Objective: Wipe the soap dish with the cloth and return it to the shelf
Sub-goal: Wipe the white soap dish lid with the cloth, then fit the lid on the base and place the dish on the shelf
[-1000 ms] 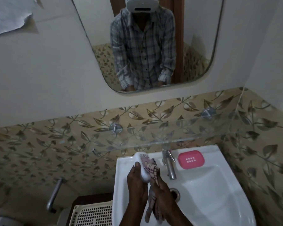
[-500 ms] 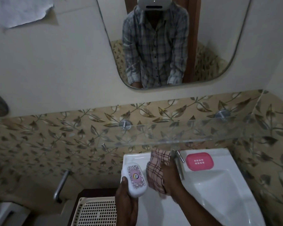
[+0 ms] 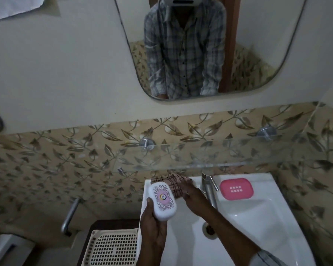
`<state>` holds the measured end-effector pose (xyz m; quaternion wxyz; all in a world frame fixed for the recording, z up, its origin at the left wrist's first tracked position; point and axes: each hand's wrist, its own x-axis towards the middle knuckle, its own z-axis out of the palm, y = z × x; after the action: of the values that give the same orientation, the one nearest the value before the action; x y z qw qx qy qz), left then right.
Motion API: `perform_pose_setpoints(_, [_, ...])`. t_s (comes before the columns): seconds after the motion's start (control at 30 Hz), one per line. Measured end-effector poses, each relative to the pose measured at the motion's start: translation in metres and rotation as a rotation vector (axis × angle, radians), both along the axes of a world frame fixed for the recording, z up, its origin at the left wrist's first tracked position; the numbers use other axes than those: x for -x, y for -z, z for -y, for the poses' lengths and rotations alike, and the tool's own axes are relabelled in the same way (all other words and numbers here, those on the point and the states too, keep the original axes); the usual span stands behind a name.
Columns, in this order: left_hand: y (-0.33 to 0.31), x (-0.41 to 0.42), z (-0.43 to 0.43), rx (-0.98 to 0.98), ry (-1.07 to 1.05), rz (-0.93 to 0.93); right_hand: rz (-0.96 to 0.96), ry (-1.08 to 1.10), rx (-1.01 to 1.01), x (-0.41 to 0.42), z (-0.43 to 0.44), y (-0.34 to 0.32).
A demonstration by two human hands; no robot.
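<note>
My left hand (image 3: 154, 227) grips a white soap dish (image 3: 162, 201) with a pink patterned lid, lid up, over the left edge of the sink (image 3: 258, 212). The checked cloth (image 3: 171, 184) lies at the sink's back left corner, just under the glass shelf (image 3: 219, 156). My right hand (image 3: 193, 198) rests on the cloth with its fingers reaching forward over it. Whether those fingers pinch the cloth is hidden. The shelf is fixed to the tiled wall on round metal mounts.
A pink soap tray (image 3: 236, 189) sits on the sink's back right ledge beside the metal tap (image 3: 209, 189). A cream perforated basket (image 3: 113, 246) stands left of the sink, with a metal handle (image 3: 69, 215) on the wall. A mirror (image 3: 200, 45) hangs above.
The cloth has left the soap dish and gone to the sink's back left corner with my right hand. My left hand turned the dish lid up and held it to the left.
</note>
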<state>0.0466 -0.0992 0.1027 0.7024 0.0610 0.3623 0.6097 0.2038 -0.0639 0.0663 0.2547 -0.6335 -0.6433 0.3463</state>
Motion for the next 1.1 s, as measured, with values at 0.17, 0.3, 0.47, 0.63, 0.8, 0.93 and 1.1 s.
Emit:
perform_pose_setpoints(0.17, [-0.008,-0.039,0.016,-0.061,0.205,-0.107,-0.529,0.221,-0.022,-0.014,0.055,-0.053])
perform_pose_setpoints(0.3, [-0.011,-0.091,0.036,-0.144,0.346,-0.304,-0.415,0.378,-0.064,-0.043,0.076,-0.070])
perform_pose_setpoints(0.47, [-0.041,-0.138,0.018,-0.158,0.445,-0.106,-0.409,0.330,-0.059,-0.100,0.077,-0.081])
perform_pose_setpoints(0.63, [-0.048,-0.157,0.008,-0.199,0.542,-0.094,-0.354,0.166,0.093,-0.142,0.079,-0.067])
perform_pose_setpoints(0.8, [-0.023,-0.143,0.010,-0.163,0.541,-0.215,0.121,0.084,0.074,-0.193,0.069,-0.044])
perform_pose_setpoints(0.93, [-0.006,-0.118,0.006,-0.123,0.415,-0.214,0.514,0.026,-0.028,-0.214,0.025,-0.027])
perform_pose_setpoints(1.1, [0.012,-0.084,0.012,-0.083,0.320,-0.218,0.720,-0.248,0.010,-0.214,-0.010,0.002])
